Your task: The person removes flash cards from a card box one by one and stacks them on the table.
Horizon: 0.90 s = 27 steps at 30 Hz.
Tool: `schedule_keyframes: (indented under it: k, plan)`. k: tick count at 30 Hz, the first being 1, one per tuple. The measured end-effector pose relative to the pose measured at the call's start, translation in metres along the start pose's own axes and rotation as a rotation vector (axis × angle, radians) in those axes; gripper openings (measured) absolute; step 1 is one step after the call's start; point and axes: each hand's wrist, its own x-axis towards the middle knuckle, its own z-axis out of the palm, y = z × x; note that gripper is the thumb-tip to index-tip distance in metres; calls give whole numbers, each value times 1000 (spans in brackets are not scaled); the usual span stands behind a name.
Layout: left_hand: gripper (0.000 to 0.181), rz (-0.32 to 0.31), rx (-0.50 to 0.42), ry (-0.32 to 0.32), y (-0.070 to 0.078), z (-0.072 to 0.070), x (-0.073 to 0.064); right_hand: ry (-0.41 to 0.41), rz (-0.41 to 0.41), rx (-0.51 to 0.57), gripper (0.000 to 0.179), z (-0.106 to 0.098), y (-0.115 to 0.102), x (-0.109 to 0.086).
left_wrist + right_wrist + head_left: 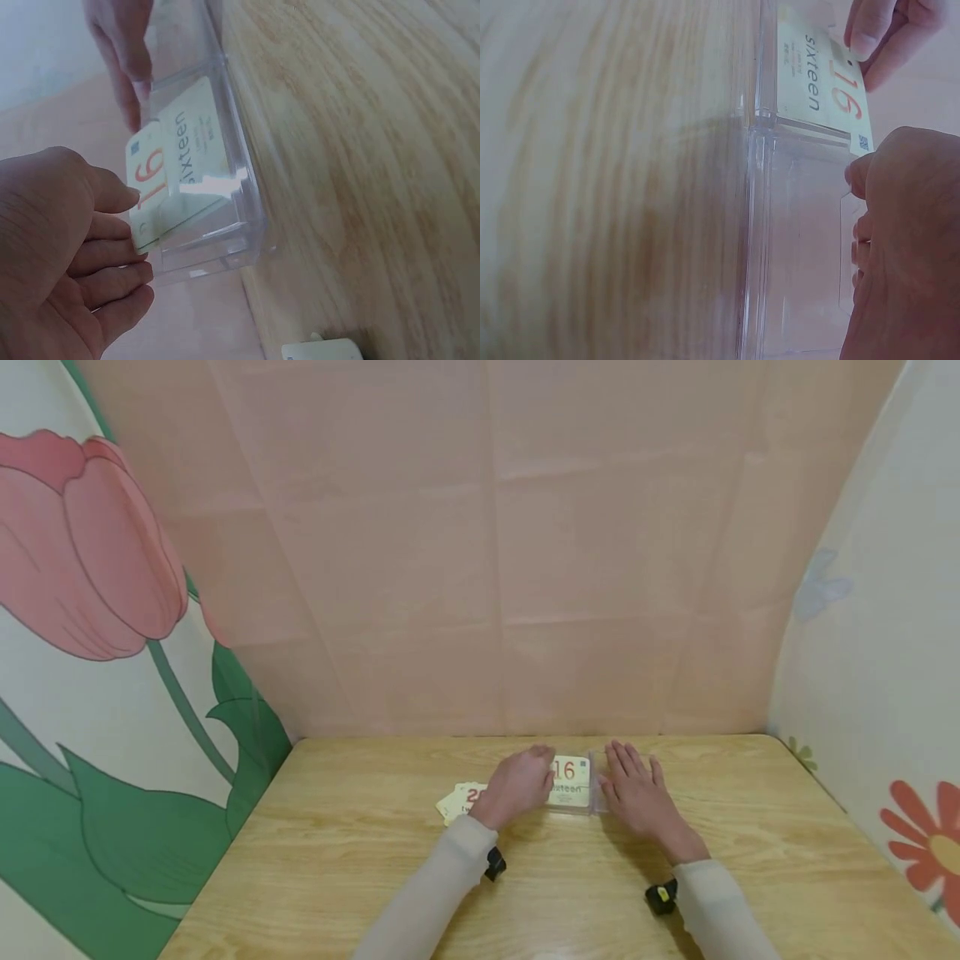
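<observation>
A cream number card (567, 781) printed "16" and "sixteen" lies in one half of a hinged clear plastic box (247, 195). My left hand (519, 783) pinches the card's outer edge, with the thumb on top and the other fingers curled at the box's side in the left wrist view. Over the box's other half, the clear lid (802, 247), my right hand (637, 789) lies with its fingers extended. Its thumb is near the hinge and the card's corner in the right wrist view.
More cream cards (459, 802), the top one showing "20", lie fanned on the wooden table (337, 843) left of the box, partly hidden by the left hand. A pink cloth backdrop (405, 610) rises behind the table's far edge, with flower-printed panels at both sides.
</observation>
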Motion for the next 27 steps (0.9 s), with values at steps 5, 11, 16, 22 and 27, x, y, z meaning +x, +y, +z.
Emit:
schedule_keyframes:
  k: [5, 11, 16, 22, 27]
  plan:
    - [36, 7, -1, 1, 1, 3, -4, -5, 5, 10, 66, 1, -2, -3]
    - [33, 14, -17, 17, -1, 5, -4, 1, 3, 4, 66, 0, -3, -2]
    - [22, 22, -26, 46, -2, 4, -1, 5, -3, -11, 65, -3, -2, 0]
    - [14, 12, -83, 47, -3, 0, 0, 3, -8, -6, 65, -2, 0, 1]
    - [23, -30, -161, 23, -4, -3, 0, 3, -7, 0, 65, 1, 1, 1]
